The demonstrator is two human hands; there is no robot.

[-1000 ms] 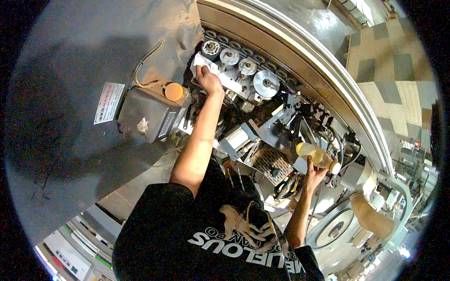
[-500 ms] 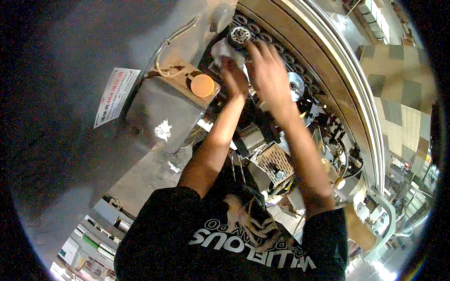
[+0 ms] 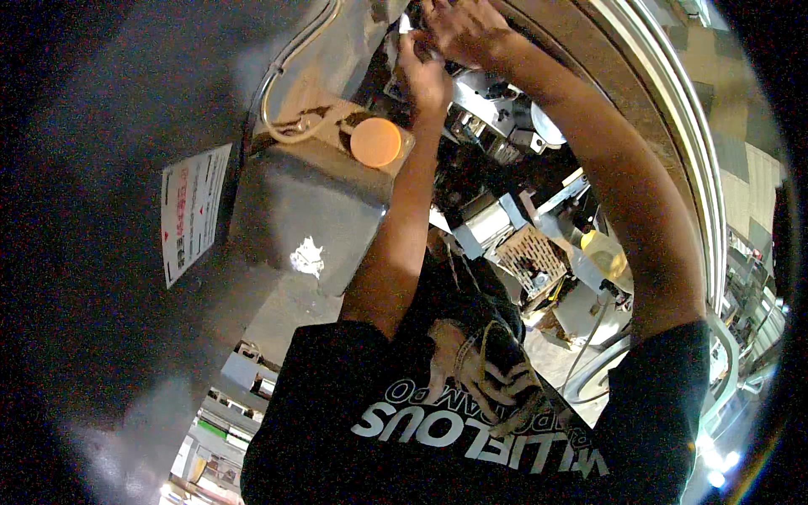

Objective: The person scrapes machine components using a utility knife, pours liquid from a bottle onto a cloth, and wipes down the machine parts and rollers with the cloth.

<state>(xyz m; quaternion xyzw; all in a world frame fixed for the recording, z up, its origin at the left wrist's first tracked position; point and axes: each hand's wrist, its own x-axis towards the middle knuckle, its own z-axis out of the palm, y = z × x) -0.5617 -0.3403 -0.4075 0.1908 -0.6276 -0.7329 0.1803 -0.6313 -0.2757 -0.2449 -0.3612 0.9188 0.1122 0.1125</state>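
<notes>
Both of my hands are raised to the upper part of a machine full of metal parts. My left hand pinches a small white piece, perhaps cloth or paper, against the machine. My right hand meets it from the right, fingers curled on the same white piece. The fingertips are partly cut off by the top edge of the picture. A yellowish bottle stands lower right among the machine parts, apart from both hands.
A grey metal box with a round orange cap and a pale hose sits left of my left forearm. A white label is stuck on the dark housing. A curved metal rim runs along the right.
My right hand has let go of the yellowish bottle and risen to join my left hand at the top. My head has come closer to the machine.
</notes>
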